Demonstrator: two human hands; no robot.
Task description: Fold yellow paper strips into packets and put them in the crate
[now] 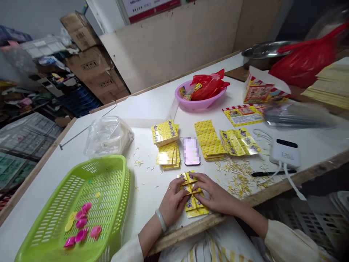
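Note:
At the table's front edge lies a yellow printed card sheet [196,211], marked into small panels, with flaps standing up along its middle. My left hand [171,202] grips its left side, fingers bent and the thumb near the centre. From the other side my right hand [214,193] pinches the sheet, its fingertips close to the left ones. Just beyond the hands lies a phone [192,151] with a lit, blurred screen. Stacked yellow cards [165,133] stand left of the phone. To its right are a pile of patterned yellow sheets [208,140] and more printed yellow sheets [240,142].
A green basket [124,189] with pink and yellow plastic pieces stands left, near a clear plastic bag [107,136]. Thin yellow scraps [240,178], a pen [272,173] and a white power bank [285,153] lie right. Behind are a pink basin [200,104] and a red bag [305,62].

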